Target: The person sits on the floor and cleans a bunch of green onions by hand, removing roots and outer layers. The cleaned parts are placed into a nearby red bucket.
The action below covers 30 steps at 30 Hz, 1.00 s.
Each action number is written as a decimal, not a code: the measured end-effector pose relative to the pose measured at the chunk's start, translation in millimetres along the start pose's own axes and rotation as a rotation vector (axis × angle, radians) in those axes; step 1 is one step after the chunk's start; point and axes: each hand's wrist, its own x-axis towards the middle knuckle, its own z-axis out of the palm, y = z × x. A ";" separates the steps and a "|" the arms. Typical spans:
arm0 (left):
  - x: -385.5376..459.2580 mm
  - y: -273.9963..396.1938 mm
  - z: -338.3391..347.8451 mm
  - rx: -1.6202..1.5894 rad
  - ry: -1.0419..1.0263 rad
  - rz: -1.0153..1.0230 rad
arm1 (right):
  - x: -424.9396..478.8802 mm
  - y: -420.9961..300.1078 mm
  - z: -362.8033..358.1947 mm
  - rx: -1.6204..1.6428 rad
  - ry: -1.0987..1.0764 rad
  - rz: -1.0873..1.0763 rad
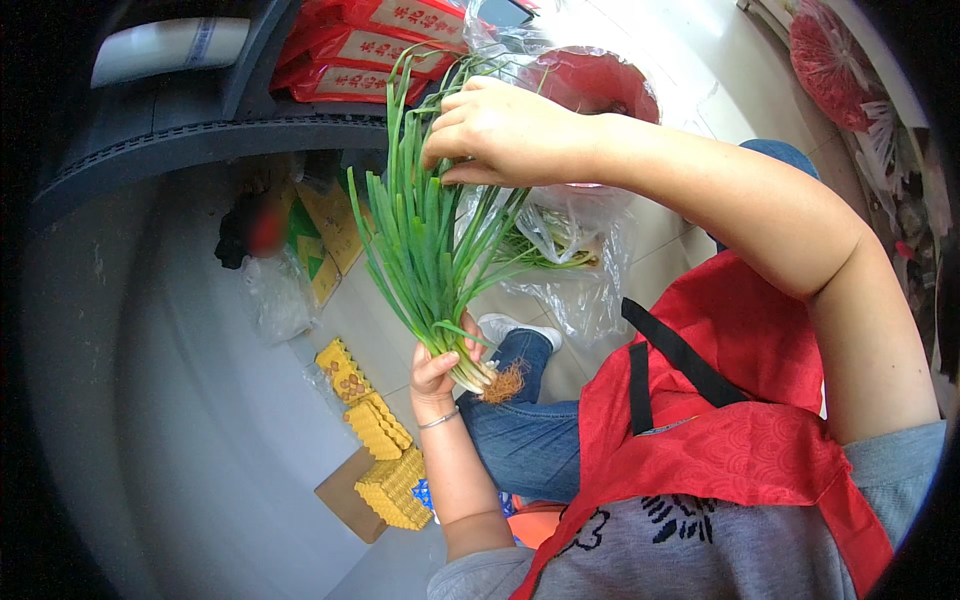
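Note:
My left hand point(439, 367), with a bangle at the wrist, grips a bunch of scallions point(420, 247) near its white base. The brown roots point(504, 381) poke out below that hand, above my jeans. The long green leaves fan upward and away from me. My right hand point(487, 135) reaches across from the right with its fingers curled on the upper leaves; the exact grip is partly hidden. Behind the bunch, more scallions point(547, 251) lie in a clear plastic bag point(585, 292) on the floor.
Red packages point(367, 52) bearing writing sit on the dark shelf point(225, 139) at upper left. A red basin point(592, 82) with clear plastic stands beyond my right arm. Yellow egg trays point(394, 487), some eggs point(352, 384) and a cardboard piece point(349, 495) lie at lower left. A red mesh bag point(832, 67) is at far right.

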 end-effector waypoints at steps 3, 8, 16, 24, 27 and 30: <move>-0.9 0.3 -1.1 0.004 -0.008 -0.004 | 0.9 -3.5 -0.3 0.012 -0.025 -0.001; -0.9 0.6 0.3 0.001 -0.010 -0.018 | 4.4 -6.2 -0.7 -0.021 -0.071 -0.091; -0.9 0.7 -2.2 -0.051 -0.034 -0.012 | 4.1 -1.1 3.3 0.353 -0.060 0.103; -10.4 -1.6 -4.2 -0.093 0.011 0.021 | 20.6 22.9 -35.0 0.511 0.176 0.385; -14.4 0.6 -6.4 -0.122 0.041 0.046 | 8.7 44.2 -29.8 0.488 0.381 0.538; -0.4 6.2 -8.0 -0.122 0.028 0.072 | -5.5 134.3 27.0 0.754 0.717 0.589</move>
